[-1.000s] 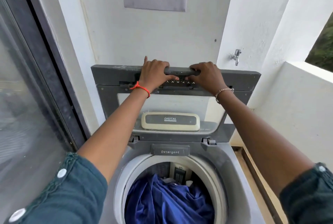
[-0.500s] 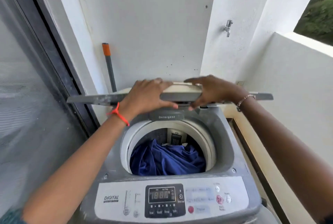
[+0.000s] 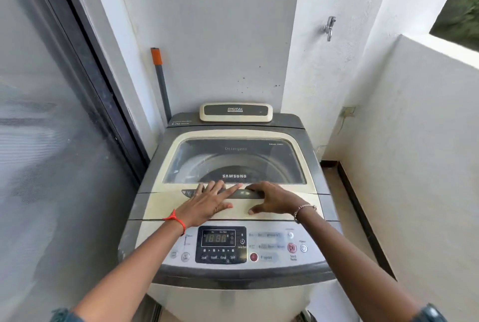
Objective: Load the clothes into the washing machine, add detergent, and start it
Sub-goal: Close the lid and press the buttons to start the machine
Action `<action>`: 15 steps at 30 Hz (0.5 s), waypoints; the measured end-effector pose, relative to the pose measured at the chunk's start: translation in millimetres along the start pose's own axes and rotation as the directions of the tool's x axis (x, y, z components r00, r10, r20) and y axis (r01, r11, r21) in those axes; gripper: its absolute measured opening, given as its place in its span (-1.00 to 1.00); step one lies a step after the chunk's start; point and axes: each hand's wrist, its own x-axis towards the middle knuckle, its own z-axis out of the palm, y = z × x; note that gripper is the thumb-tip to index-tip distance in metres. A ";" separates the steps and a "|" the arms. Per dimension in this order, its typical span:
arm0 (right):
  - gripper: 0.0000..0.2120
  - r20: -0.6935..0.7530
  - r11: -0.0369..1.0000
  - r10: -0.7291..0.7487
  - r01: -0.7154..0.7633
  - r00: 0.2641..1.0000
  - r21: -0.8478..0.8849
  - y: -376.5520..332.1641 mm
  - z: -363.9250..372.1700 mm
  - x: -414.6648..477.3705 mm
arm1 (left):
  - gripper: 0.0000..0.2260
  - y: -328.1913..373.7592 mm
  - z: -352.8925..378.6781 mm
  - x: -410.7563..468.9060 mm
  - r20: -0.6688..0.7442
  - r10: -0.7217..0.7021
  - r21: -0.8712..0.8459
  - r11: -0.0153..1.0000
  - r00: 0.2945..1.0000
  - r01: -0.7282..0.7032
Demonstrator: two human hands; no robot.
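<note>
Washing machine [image 3: 233, 277] stands against the wall; its lid [image 3: 233, 161] is now fully down, where half a second ago it was held half-lowered over blue clothes in the drum. The load is shut inside, no longer visible through the window. Left hand [image 3: 207, 205] lies flat on the lid front, fingers straight, holding nothing. Right hand [image 3: 274, 200] is arched, fingertips at the lid handle [image 3: 241, 194], thumb on the lid; can't tell if it's hooked in or just resting. Loading looks done; the start step on the control panel [image 3: 223, 244] comes next.

Text: "SAMSUNG" on the lid, "Detergent" through the glass, "DIGITAL" on the rear badge [image 3: 236, 112], "6.2kg" beside it. The display [image 3: 217, 238] reads 18:88; below it are Soak, Wash, Rinse, Spin, and a red "Program" button [image 3: 254, 257].
</note>
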 end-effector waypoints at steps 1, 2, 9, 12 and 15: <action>-0.47 -0.019 1.000 -0.004 0.004 1.000 0.015 2.9 3.2 2.4 | -0.37 -0.4 1.3 1.6 0.010 -0.008 -0.028 1.000 1.000 0.009; -0.50 -0.033 0.999 -0.010 0.011 0.999 0.030 4.9 4.5 4.7 | -0.39 -0.9 2.3 3.2 0.016 -0.018 -0.052 0.998 1.000 0.019; -0.53 -0.137 0.986 0.004 0.020 0.991 0.167 18.2 13.7 11.6 | -0.50 -5.1 7.2 11.6 0.009 -0.059 -0.146 0.987 0.998 0.060; -0.49 -0.163 0.970 0.062 -0.021 0.985 0.243 17.9 10.9 10.9 | -0.52 -4.8 6.7 15.6 0.025 -0.068 -0.228 0.971 0.997 0.072; -0.26 -0.208 0.983 0.136 -0.105 0.969 0.152 18.1 14.7 7.4 | -0.54 -4.8 4.9 16.1 0.030 -0.086 -0.294 0.951 0.996 0.091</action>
